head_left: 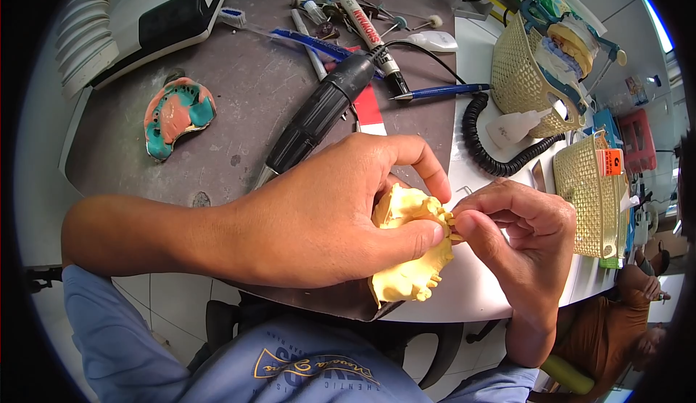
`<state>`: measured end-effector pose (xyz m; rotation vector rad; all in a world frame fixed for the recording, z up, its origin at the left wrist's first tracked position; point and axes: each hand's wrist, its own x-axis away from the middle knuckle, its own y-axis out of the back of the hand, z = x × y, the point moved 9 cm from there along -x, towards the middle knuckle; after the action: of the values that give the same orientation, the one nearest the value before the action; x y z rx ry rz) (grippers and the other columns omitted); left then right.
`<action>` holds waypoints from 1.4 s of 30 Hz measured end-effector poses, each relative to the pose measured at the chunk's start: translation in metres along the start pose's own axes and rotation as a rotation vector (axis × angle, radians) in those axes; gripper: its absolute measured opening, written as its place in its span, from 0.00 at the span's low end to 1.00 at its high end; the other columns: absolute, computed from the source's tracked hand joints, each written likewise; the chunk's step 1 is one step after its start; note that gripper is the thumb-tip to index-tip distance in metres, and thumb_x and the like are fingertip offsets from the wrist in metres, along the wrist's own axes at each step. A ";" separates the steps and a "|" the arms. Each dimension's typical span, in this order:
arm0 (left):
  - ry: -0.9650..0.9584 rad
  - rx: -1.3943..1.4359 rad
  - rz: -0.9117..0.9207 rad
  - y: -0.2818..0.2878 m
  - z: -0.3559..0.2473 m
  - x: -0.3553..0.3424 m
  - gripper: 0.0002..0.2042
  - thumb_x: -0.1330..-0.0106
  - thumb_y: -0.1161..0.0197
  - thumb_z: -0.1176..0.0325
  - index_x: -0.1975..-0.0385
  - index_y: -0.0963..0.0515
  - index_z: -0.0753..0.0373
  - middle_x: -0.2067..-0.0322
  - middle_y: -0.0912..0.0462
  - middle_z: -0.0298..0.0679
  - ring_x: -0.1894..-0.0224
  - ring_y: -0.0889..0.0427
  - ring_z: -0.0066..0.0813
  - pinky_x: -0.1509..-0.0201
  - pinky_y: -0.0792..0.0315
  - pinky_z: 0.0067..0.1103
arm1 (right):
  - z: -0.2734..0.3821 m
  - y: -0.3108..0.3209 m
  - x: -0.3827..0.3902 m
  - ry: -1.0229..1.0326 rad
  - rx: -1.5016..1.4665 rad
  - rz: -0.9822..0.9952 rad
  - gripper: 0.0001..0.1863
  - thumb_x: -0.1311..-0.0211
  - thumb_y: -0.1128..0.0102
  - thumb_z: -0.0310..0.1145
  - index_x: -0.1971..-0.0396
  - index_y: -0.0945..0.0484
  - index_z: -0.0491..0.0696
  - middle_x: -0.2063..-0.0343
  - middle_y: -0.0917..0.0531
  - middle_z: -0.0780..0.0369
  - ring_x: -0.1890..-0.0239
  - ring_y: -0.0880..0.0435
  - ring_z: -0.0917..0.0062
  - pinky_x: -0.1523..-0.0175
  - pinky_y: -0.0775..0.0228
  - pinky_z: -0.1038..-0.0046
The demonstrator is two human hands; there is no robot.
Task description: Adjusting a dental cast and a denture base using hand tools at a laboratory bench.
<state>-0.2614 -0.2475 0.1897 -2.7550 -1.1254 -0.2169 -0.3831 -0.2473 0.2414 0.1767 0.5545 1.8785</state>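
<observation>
A yellow plaster dental cast (417, 269) is held above the front edge of the bench. My left hand (326, 214) grips it from the left, thumb lying across the cast and index finger arched over its far side. At the cast's right edge, along the row of teeth, my right hand (511, 232) is closed in a pinch. Thumb and fingertips meet on a small yellow plaster tooth (455, 236); whether it is loose or part of the cast is hard to tell. Just beyond my left hand lies a black rotary handpiece (319, 109) with its cord.
A pink and teal dental impression (180, 116) lies at the left. Behind the handpiece are a marker (368, 33), a blue pen (442, 92) and several small burs. Cream baskets (587, 200), a coiled black cord (478, 142) and a white bottle (511, 127) stand right. Another person (609, 338) sits beyond.
</observation>
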 end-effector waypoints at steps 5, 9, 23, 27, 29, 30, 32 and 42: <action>-0.015 -0.001 0.002 -0.001 -0.001 0.000 0.13 0.33 0.38 0.74 0.53 0.32 0.67 0.69 0.17 0.36 0.68 0.20 0.13 0.67 0.27 0.13 | 0.000 0.001 0.001 0.008 0.005 -0.005 0.02 0.44 0.32 0.20 0.71 0.16 0.37 0.75 0.14 0.58 0.72 0.14 0.82 0.64 0.21 0.81; -0.026 -0.002 -0.007 -0.002 -0.002 0.000 0.13 0.33 0.38 0.74 0.52 0.32 0.67 0.69 0.17 0.36 0.68 0.20 0.13 0.67 0.27 0.13 | -0.001 0.002 0.001 -0.007 -0.005 -0.007 0.02 0.44 0.33 0.20 0.70 0.16 0.37 0.74 0.14 0.58 0.72 0.14 0.81 0.64 0.21 0.81; -0.017 0.036 -0.010 0.000 -0.002 0.001 0.13 0.32 0.39 0.73 0.52 0.32 0.67 0.66 0.16 0.37 0.66 0.20 0.13 0.65 0.27 0.13 | -0.002 0.000 0.002 -0.050 -0.055 -0.010 0.03 0.40 0.36 0.20 0.69 0.16 0.35 0.75 0.14 0.57 0.71 0.15 0.81 0.63 0.23 0.81; -0.019 0.028 -0.007 0.000 -0.002 0.001 0.13 0.32 0.38 0.72 0.52 0.32 0.67 0.66 0.16 0.37 0.66 0.19 0.13 0.65 0.26 0.13 | 0.000 0.002 0.002 -0.059 -0.044 -0.013 0.04 0.39 0.38 0.19 0.68 0.16 0.35 0.74 0.14 0.57 0.71 0.15 0.81 0.63 0.23 0.81; -0.018 0.018 -0.007 0.000 -0.002 0.001 0.14 0.32 0.38 0.72 0.52 0.32 0.67 0.66 0.16 0.37 0.66 0.19 0.13 0.65 0.26 0.13 | 0.000 0.000 0.002 -0.060 -0.023 0.010 0.05 0.37 0.39 0.20 0.67 0.16 0.35 0.74 0.14 0.57 0.70 0.15 0.80 0.62 0.23 0.80; -0.023 0.019 -0.008 0.001 -0.002 0.001 0.14 0.32 0.38 0.72 0.52 0.32 0.67 0.66 0.16 0.37 0.66 0.19 0.14 0.65 0.26 0.13 | 0.001 -0.001 0.002 -0.059 -0.025 0.010 0.05 0.37 0.39 0.20 0.67 0.16 0.35 0.74 0.14 0.57 0.70 0.15 0.80 0.62 0.23 0.80; -0.029 0.018 -0.002 0.000 -0.003 0.001 0.13 0.32 0.38 0.73 0.52 0.32 0.67 0.66 0.16 0.38 0.66 0.19 0.14 0.65 0.26 0.13 | -0.003 0.001 0.004 -0.130 -0.098 -0.034 0.07 0.36 0.39 0.21 0.62 0.17 0.34 0.73 0.14 0.57 0.69 0.14 0.79 0.61 0.22 0.80; 0.021 0.128 -0.029 0.002 -0.004 0.003 0.13 0.30 0.39 0.68 0.51 0.31 0.67 0.56 0.16 0.44 0.53 0.18 0.21 0.49 0.24 0.19 | 0.021 0.084 0.034 0.035 0.234 -0.505 0.05 0.37 0.36 0.22 0.63 0.17 0.38 0.74 0.16 0.62 0.73 0.17 0.84 0.69 0.26 0.83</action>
<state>-0.2583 -0.2473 0.1942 -2.6196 -1.1335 -0.1709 -0.4590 -0.2327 0.2935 0.1413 0.7643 1.3283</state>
